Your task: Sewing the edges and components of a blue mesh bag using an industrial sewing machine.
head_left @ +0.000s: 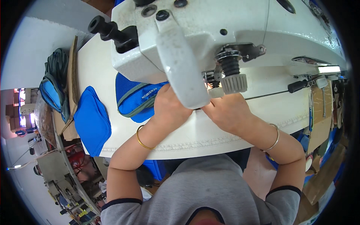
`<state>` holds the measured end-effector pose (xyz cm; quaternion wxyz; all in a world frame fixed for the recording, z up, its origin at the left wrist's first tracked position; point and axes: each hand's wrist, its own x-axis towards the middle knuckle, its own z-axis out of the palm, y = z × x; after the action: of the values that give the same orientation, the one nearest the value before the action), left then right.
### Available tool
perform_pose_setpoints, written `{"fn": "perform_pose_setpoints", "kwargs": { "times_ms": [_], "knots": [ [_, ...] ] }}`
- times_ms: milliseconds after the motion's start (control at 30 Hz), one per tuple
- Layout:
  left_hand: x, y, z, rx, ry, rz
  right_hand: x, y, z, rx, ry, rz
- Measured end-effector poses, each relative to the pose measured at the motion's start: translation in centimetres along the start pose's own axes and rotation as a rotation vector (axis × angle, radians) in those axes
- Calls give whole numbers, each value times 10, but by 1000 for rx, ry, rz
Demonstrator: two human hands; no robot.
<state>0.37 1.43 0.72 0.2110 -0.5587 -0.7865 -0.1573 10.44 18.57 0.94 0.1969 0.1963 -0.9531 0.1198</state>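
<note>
A blue mesh fabric pouch (135,98) with grey-green trim lies on the white table under the sewing machine head. My left hand (169,107) is closed at the pouch's right edge, its fingertips partly behind the machine's white lever (182,67). Close beside it, my right hand (229,112) has its fingers curled in just below the ridged tension knob (234,83). A small dark edge shows between the two hands; what the right fingers pinch is hidden. The needle area is also covered by the machine head (150,63).
A stack of blue fabric pieces (92,122) sits at the table's left edge. Beyond it, grey-green trimmed pouches (55,84) lean against cardboard (72,86). A black-handled screwdriver (298,86) lies at the right. A printed ruler strip (210,142) runs along the near edge.
</note>
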Motion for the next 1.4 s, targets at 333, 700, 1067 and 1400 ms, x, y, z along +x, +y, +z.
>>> {"fn": "perform_pose_setpoints", "kwargs": {
  "times_ms": [333,700,1067,1400],
  "knots": [
    [6,1,2,9,-5,-29,6,5,8,-10,32,11],
    [24,-32,-19,-242,-191,-103,24,-79,27,74,23,-292],
    [30,-18,-24,-168,-306,-230,16,-122,21,-62,-249,-71],
    [31,3,-23,-157,-239,-341,5,-63,-3,50,-165,55]
  ]
}}
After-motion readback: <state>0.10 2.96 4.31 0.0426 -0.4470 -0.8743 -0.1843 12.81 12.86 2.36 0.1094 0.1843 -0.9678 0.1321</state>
